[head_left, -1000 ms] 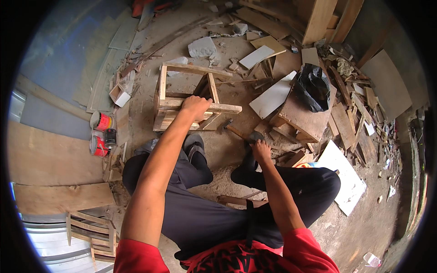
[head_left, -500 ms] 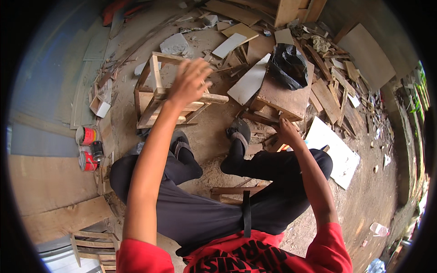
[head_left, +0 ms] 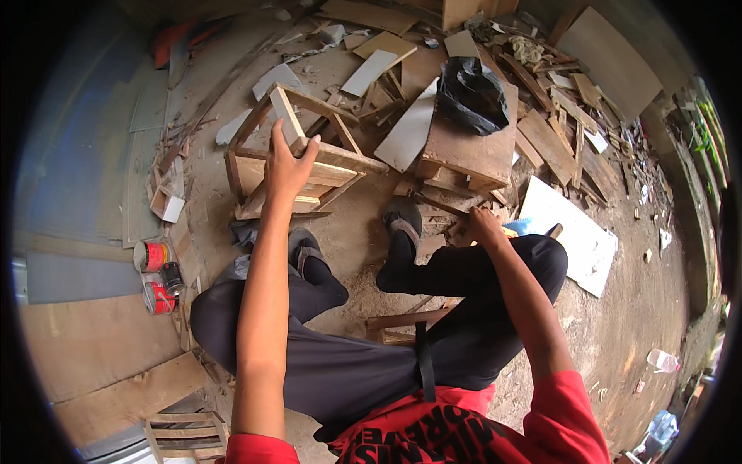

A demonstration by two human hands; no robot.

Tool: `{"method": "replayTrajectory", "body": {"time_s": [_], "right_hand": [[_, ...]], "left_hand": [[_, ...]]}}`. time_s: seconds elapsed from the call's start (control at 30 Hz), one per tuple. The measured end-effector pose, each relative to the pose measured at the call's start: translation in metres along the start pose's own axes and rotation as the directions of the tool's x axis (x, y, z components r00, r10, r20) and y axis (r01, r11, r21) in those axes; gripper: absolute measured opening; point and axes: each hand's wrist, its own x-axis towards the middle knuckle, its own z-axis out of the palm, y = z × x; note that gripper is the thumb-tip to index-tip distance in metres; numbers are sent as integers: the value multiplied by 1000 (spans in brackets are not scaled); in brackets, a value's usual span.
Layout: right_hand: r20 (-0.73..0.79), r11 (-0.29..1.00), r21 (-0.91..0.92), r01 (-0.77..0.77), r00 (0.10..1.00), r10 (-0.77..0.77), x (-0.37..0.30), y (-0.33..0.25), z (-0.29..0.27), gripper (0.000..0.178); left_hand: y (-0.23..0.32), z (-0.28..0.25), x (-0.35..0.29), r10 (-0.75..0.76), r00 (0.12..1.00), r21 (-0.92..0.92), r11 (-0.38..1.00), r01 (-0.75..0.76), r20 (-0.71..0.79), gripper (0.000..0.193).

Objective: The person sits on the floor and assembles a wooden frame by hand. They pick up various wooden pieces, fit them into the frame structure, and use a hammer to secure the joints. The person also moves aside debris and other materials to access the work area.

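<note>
At left hand (head_left: 287,172), spread astride a corner, firmness of grip unclear: wooden frame (head_left: 348,158). In right hand (head_left: 485,226), closed round the handle: hammer (head_left: 442,205). Beyond right hand: wooden box (head_left: 461,157), black bag (head_left: 473,100) on top.

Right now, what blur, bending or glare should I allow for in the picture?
In the head view, straight edges bow toward the picture's rim; daylight is strong around the greenery at right, while the bluish wall at upper left is dim and soft; the left hand and wooden frame show no strong smear.
</note>
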Motion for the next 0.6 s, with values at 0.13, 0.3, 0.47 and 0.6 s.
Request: {"method": "replayTrajectory", "body": {"time_s": [0.13, 0.3, 0.47, 0.6], "right_hand": [[28, 996, -54, 65, 998, -63, 0, 7, 17, 45], [57, 996, -58, 68, 996, -65, -6, 0, 29, 25], [121, 991, -43, 123, 986, -117, 3, 3, 41, 24], [115, 994, 74, 78, 990, -86, 9, 15, 55, 25]], "left_hand": [[38, 16, 7, -239, 931, 110, 970, 216, 276, 93], [18, 42, 15, 22, 766, 173, 970, -173, 643, 72], [20, 50, 13, 10, 807, 159, 979, -129, 590, 57], [26, 49, 15, 13, 783, 135, 983, -123, 622, 62]]}}
